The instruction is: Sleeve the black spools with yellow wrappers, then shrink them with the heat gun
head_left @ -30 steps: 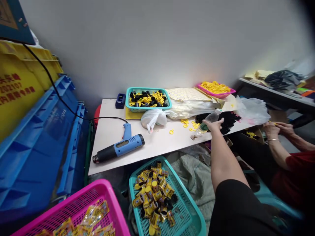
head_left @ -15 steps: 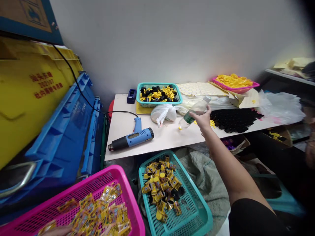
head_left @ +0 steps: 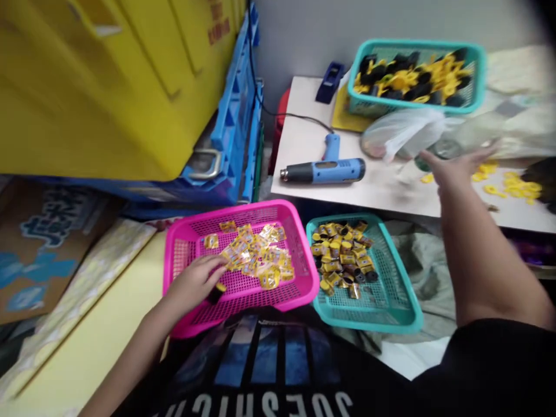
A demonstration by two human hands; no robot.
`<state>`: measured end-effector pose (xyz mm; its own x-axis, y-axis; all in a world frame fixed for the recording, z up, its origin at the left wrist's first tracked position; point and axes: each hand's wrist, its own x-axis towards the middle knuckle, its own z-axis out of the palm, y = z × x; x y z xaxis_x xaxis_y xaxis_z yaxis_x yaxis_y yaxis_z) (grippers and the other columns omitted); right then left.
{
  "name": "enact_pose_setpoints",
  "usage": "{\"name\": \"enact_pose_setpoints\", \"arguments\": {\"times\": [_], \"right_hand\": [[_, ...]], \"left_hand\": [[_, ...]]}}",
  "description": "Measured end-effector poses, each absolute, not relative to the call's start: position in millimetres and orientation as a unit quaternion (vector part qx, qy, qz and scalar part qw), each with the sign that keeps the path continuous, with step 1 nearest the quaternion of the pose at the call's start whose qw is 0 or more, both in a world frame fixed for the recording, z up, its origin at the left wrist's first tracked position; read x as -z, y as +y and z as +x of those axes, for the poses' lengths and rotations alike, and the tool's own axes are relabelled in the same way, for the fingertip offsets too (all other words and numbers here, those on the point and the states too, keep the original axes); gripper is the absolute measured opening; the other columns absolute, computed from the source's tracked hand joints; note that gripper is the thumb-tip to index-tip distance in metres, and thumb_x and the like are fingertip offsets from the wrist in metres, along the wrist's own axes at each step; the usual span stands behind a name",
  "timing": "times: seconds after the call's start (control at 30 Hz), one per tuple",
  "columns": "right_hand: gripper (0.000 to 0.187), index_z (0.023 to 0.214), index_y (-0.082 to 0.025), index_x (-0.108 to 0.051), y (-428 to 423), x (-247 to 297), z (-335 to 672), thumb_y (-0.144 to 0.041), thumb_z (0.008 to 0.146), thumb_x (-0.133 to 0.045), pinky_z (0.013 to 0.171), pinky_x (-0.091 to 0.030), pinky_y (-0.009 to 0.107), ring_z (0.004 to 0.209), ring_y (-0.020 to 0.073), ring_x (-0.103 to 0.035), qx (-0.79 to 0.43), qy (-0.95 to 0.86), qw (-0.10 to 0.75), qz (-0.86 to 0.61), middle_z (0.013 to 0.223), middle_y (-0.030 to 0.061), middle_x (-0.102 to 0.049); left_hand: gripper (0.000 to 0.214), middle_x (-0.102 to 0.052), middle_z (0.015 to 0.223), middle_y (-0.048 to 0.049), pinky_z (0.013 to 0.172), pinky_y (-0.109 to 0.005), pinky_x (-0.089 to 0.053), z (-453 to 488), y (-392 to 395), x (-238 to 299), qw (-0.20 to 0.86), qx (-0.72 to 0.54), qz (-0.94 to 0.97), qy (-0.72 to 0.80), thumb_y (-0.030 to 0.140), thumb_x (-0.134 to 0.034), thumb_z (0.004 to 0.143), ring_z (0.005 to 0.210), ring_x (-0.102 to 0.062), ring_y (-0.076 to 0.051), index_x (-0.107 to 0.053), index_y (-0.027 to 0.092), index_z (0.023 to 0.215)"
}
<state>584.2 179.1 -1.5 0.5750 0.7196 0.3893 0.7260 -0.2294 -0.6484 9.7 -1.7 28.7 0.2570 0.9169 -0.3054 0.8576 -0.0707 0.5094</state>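
My left hand (head_left: 193,284) reaches into a pink plastic basket (head_left: 234,211) and pinches a small black-and-yellow part (head_left: 216,293). Foil sachets (head_left: 252,255) printed in yellow lie heaped beside my fingers. On the table, my right hand (head_left: 456,168) is blurred, with its fingers spread. A tilted clear plastic bottle (head_left: 473,130) sits right behind that hand, and I cannot tell whether they touch. Yellow rings (head_left: 515,188) lie scattered to the right of the hand.
A teal basket (head_left: 373,313) of yellow-and-black cylinders stands on the floor beside the pink one. On the table are a blue heat gun (head_left: 325,171), a teal basket (head_left: 417,46) of parts, a white plastic bag (head_left: 403,133) and a tape dispenser (head_left: 330,83). Yellow and blue crates (head_left: 108,87) fill the left.
My view has swung down and left, bringing my left hand into sight in the pink basket. My right hand's fingers are now spread, and the bottle appears tilted behind it.
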Motion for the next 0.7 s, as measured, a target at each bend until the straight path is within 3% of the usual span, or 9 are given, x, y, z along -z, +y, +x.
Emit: {"name": "enact_pose_setpoints", "arguments": {"times": [0.07,0.13,0.2,0.23,0.3,0.4,0.5,0.6,0.7], "right_hand": [[0.095,0.148,-0.024,-0.021,151,-8,548,-0.059,0.073,-0.069,0.115,-0.02,0.052,0.144,0.0379,-0.019,0.015,-0.444,0.461,-0.768,0.155,0.0195,-0.02],[0.075,0.145,-0.026,-0.028,112,-19,493,-0.05,0.083,-0.062,0.107,-0.038,0.048,0.133,0.0329,-0.041,0.001,-0.489,0.485,-0.724,0.147,0.0183,-0.036],[0.055,0.135,-0.024,-0.043,71,-25,429,-0.043,0.087,-0.06,0.089,-0.051,0.045,0.113,0.0295,-0.059,-0.101,-0.556,0.48,-0.671,0.127,0.0175,-0.057],[0.037,0.12,-0.022,-0.057,52,-25,396,-0.041,0.088,-0.058,0.08,-0.054,0.043,0.1,0.0277,-0.064,-0.147,-0.589,0.462,-0.647,0.112,0.0156,-0.064],[0.022,0.101,-0.02,-0.066,23,-19,336,-0.036,0.089,-0.058,0.077,-0.054,0.039,0.087,0.0232,-0.067,-0.263,-0.693,0.324,-0.588,0.096,0.0101,-0.07],[0.019,0.098,-0.018,-0.069,10,-1,274,-0.029,0.089,-0.057,0.086,-0.051,0.038,0.094,0.0244,-0.066,-0.294,-0.776,0.143,-0.539,0.097,0.0101,-0.072],[0.025,0.108,-0.014,-0.067,22,18,246,-0.02,0.092,-0.049,0.09,-0.047,0.033,0.1,0.0238,-0.065,-0.267,-0.755,0.012,-0.599,0.103,0.0132,-0.071],[0.027,0.11,-0.008,-0.065,35,31,237,-0.017,0.091,-0.048,0.087,-0.047,0.031,0.1,0.0245,-0.065,-0.241,-0.723,-0.059,-0.645,0.105,0.018,-0.07],[0.023,0.103,-0.007,-0.067,37,39,231,-0.02,0.086,-0.058,0.084,-0.047,0.03,0.101,0.026,-0.064,-0.235,-0.718,-0.085,-0.649,0.106,0.019,-0.069]], "left_hand": [[0.034,-0.07,0.113,-0.009,0.101,-0.045,-0.044,-1,-6,-19,0.267,-0.042,0.741,0.615,0.038,-0.041,0.09,0.111,-0.06,-0.027,-0.068,0.021,0.101],[0.033,-0.068,0.113,-0.0108,0.1,-0.045,-0.043,-12,-8,-10,0.247,-0.019,0.738,0.627,0.035,-0.041,0.09,0.111,-0.059,-0.027,-0.067,0.019,0.103],[0.031,-0.068,0.111,-0.0128,0.094,-0.042,-0.046,-21,-10,-3,0.263,0.033,0.725,0.636,0.032,-0.043,0.09,0.106,-0.061,-0.028,-0.065,0.017,0.103],[0.029,-0.068,0.109,-0.0135,0.09,-0.041,-0.048,-23,-11,1,0.279,0.067,0.715,0.637,0.033,-0.045,0.089,0.102,-0.062,-0.028,-0.065,0.016,0.102],[0.029,-0.068,0.106,-0.0139,0.079,-0.039,-0.05,-25,-14,7,0.316,0.129,0.699,0.628,0.038,-0.054,0.083,0.095,-0.064,-0.029,-0.063,0.017,0.101],[0.035,-0.068,0.106,-0.0133,0.071,-0.037,-0.048,-21,-22,17,0.345,0.152,0.695,0.612,0.037,-0.067,0.073,0.092,-0.065,-0.031,-0.06,0.018,0.102],[0.025,-0.069,0.101,-0.0106,0.07,-0.033,-0.046,-18,-28,22,0.357,0.128,0.698,0.607,0.028,-0.063,0.075,0.09,-0.065,-0.028,-0.059,0.019,0.098],[0.024,-0.07,0.099,-0.0075,0.071,-0.032,-0.047,-17,-27,20,0.399,0.071,0.691,0.599,0.03,-0.056,0.081,0.09,-0.066,-0.025,-0.059,0.02,0.103],[0.035,-0.069,0.111,-0.0089,0.08,-0.034,-0.049,-14,-23,16,0.433,0.005,0.682,0.589,0.032,-0.051,0.086,0.102,-0.065,-0.025,-0.057,0.02,0.118]]}}
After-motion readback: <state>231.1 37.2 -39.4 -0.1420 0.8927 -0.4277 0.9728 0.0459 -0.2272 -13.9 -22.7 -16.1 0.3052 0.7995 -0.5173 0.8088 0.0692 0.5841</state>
